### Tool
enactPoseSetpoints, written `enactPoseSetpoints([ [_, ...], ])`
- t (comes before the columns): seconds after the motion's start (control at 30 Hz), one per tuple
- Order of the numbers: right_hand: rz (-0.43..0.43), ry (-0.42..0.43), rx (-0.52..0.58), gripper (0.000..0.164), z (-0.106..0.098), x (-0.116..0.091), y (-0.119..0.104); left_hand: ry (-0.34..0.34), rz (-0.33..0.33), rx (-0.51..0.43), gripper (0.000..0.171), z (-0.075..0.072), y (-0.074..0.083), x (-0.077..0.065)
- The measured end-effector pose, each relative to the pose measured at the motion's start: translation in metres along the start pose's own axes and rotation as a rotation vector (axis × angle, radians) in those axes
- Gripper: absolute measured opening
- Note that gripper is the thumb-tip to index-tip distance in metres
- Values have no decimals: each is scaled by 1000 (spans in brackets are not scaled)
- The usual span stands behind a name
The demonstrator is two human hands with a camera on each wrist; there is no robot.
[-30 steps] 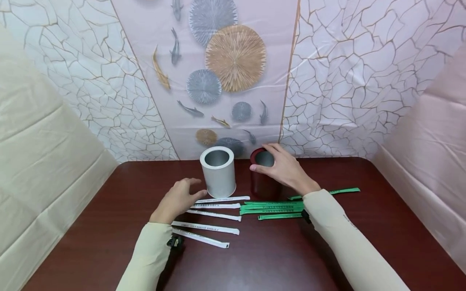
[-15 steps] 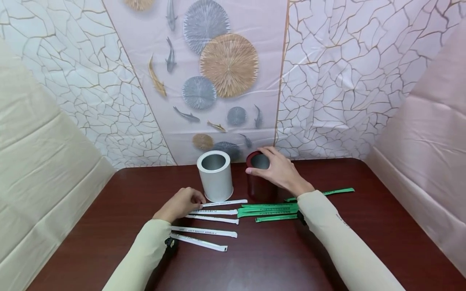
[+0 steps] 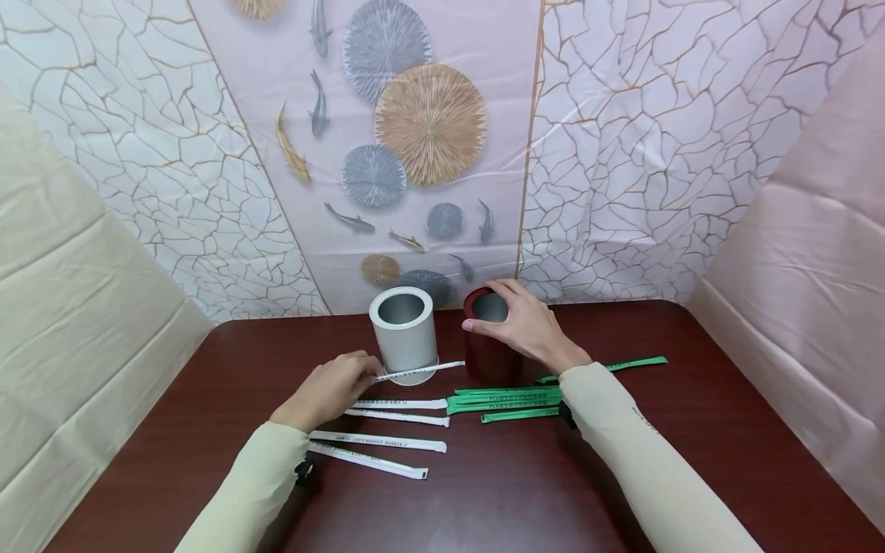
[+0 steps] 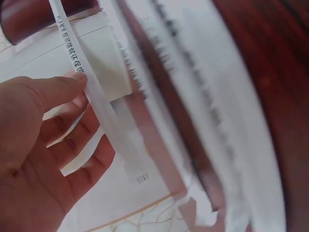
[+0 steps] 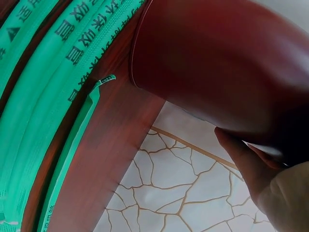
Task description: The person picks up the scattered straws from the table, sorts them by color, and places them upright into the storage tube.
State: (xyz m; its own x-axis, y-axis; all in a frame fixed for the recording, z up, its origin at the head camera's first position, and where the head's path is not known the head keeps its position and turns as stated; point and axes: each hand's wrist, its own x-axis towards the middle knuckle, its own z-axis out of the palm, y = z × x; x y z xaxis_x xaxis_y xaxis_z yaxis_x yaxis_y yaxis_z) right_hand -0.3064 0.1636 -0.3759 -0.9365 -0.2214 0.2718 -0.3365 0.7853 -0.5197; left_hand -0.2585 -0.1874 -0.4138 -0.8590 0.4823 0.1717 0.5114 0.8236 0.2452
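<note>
In the head view my left hand (image 3: 330, 390) pinches a white paper-wrapped straw (image 3: 425, 370), raised off the table before a white canister (image 3: 406, 344). The left wrist view shows thumb and fingers on that printed wrapper (image 4: 73, 54). Several more white wrapped straws (image 3: 387, 441) lie below and beside this hand, their left ends partly hidden by it. My right hand (image 3: 531, 326) grips the rim of a dark red canister (image 3: 484, 355), which stands upright just right of the white one. Up close in the right wrist view, the red canister's side (image 5: 212, 63) fills the upper right.
Several green wrapped straws (image 3: 508, 399) lie bunched in front of the red canister. Another green straw (image 3: 638, 362) sticks out beyond the right forearm. Both canisters stand near the back edge of the dark red table (image 3: 484, 499), before a patterned cloth backdrop (image 3: 601, 192).
My left hand has closed on the rearmost white straw and lifted it off the table. The right hand stays on the red canister. The head view has shifted slightly.
</note>
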Motion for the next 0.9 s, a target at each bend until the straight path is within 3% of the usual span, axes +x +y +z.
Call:
enactPoseSetpoints([
  [0.17, 0, 14, -1, 103, 1, -1, -1, 63, 43, -18, 11, -20, 6, -6],
  [0.3, -5, 20, -4, 102, 1, -1, 0, 128, 110, -110, 13, -41, 16, -4],
  [0.43, 1, 20, -8, 101, 1, -1, 1, 195, 201, -233, 16, -60, 31, 7],
  [0.57, 5, 18, -6, 100, 2, -3, 2, 252, 254, -300, 32, -72, 48, 26],
  [0.73, 1, 18, 6, 100, 1, -3, 2, 371, 238, -338, 46, -86, 71, 54],
  [0.9, 1, 24, 16, 101, 2, -2, -1, 423, 151, -383, 30, -97, 91, 78],
])
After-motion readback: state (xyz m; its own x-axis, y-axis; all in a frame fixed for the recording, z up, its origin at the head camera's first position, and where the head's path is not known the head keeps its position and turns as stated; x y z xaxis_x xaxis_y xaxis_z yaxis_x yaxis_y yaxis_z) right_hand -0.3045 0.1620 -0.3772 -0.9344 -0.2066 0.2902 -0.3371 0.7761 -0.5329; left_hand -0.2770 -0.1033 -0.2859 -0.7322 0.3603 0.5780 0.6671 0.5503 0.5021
